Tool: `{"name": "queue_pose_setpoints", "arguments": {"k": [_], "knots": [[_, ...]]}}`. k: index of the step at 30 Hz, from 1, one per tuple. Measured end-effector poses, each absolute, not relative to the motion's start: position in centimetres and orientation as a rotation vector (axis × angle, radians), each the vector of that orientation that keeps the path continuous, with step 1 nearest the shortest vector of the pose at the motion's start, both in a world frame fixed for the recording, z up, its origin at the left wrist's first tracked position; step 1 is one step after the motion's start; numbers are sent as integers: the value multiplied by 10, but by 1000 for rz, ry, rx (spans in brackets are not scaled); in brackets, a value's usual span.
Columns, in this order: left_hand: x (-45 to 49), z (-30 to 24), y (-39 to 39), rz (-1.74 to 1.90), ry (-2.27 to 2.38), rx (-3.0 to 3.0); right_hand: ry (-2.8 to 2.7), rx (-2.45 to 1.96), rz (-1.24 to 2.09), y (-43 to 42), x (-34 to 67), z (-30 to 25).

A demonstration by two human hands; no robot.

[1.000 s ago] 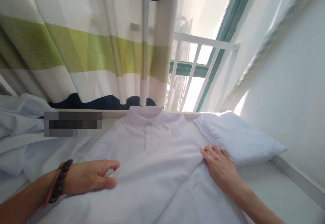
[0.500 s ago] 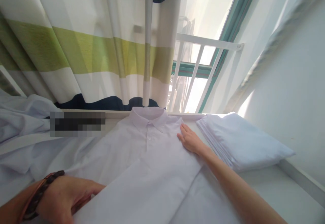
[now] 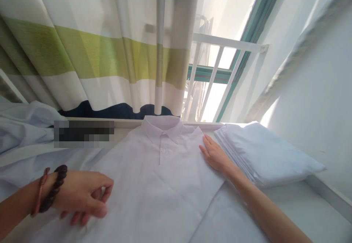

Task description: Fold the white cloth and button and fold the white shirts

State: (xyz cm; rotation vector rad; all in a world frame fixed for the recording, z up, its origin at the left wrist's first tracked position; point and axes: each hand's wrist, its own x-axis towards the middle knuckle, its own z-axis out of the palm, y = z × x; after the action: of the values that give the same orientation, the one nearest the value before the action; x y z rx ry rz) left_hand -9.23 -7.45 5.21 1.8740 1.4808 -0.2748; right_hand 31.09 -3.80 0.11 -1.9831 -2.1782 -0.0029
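Note:
A white collared shirt [image 3: 165, 169] lies flat in front of me, collar toward the window, its left part folded over. My left hand [image 3: 85, 197], with bead bracelets at the wrist, rests on the shirt's left side, fingers curled and pinching the cloth. My right hand [image 3: 216, 155] lies flat and open on the shirt's right shoulder edge, fingers stretched toward the collar. Just right of that hand sits a stack of folded white shirts [image 3: 264, 155].
A heap of pale blue-white cloth [image 3: 24, 136] lies at the left. A striped curtain [image 3: 96, 52] hangs behind, with a white window rail [image 3: 228, 44] beside it. A white wall [image 3: 316, 89] bounds the right side. The surface's raised edge [image 3: 327, 191] runs along the right.
My left hand has come up from the near edge onto the shirt's left side. My right hand has slid slightly right along the shoulder edge. The folded part now lies flatter.

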Motion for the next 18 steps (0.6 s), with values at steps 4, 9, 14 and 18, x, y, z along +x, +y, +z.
{"name": "queue_pose_setpoints", "arguments": {"k": [4,9,14,18], "knots": [[-16,75,-22,-70,1264,2442,-2198,-1880,-164,-65,310,3],[114,56,12,286,1056,2745,-2221,-1757,-287,-107,311,0],[193,24,42,334,1070,2847,-2246,-1855,-229,-139,332,-15],[212,8,61,262,1122,2870,-2215,-2001,-220,-149,342,-24]]}}
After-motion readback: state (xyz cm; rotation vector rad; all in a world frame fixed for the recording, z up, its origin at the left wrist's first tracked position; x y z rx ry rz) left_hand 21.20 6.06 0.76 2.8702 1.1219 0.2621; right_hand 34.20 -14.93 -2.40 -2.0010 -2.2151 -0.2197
